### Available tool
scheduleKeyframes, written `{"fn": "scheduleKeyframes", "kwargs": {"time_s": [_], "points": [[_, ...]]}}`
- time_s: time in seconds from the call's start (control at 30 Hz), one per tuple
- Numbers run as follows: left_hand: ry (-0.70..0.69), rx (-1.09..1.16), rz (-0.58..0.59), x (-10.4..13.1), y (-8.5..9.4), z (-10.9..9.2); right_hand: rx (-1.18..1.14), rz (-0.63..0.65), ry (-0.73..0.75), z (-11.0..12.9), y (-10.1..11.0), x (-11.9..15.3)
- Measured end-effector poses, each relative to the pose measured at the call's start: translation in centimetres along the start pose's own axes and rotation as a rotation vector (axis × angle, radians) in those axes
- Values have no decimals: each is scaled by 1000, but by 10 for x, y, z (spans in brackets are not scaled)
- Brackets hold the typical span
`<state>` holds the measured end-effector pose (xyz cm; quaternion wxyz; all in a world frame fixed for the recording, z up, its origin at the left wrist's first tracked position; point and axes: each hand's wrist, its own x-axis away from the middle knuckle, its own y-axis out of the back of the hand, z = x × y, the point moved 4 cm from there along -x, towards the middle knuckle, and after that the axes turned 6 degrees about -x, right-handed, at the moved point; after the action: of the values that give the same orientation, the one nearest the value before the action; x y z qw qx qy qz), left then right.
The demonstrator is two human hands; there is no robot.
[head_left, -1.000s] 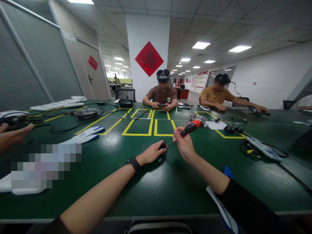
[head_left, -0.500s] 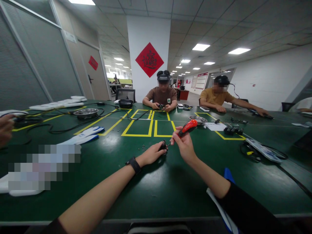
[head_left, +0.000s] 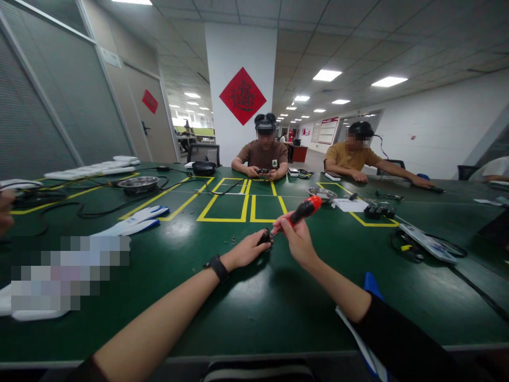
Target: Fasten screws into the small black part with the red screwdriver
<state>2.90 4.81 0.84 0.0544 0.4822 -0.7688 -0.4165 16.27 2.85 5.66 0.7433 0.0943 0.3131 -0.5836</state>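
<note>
Near the middle of the green table point(head_left: 183, 302), my left hand point(head_left: 248, 249) is closed around a small black part point(head_left: 265, 235), which rests at the table surface. My right hand point(head_left: 296, 236) grips a red and black screwdriver point(head_left: 305, 208), tilted with its handle up to the right. The screwdriver's shaft points down left at the black part; whether its tip touches is too small to tell. Several tiny metal screws point(head_left: 233, 240) lie just left of my left hand.
White gloves point(head_left: 135, 220) lie at the left. Metal bowls point(head_left: 139, 183) stand farther back, with black cables around. Black blocks point(head_left: 379, 211), paper point(head_left: 350, 205) and a white strip point(head_left: 429, 243) lie at the right. Two people sit across; another person's hand point(head_left: 6, 207) is at the left edge.
The fingers of my right hand have shifted slightly on the screwdriver, and its handle has turned. My left hand keeps its hold on the black part. The view has moved a little.
</note>
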Motion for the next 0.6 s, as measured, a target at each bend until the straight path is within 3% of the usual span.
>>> {"fn": "scheduleKeyframes", "kwargs": {"time_s": [0.2, 0.43, 0.6], "points": [[-8, -23, 0, 0, -1, 3, -172, -21, 27, -3, 2, 1], [-30, 2, 1, -1, -2, 3, 60, -15, 68, 8, -5, 9], [-30, -2, 10, 0, -1, 3, -33, -60, 30, 9, 1, 1]]}}
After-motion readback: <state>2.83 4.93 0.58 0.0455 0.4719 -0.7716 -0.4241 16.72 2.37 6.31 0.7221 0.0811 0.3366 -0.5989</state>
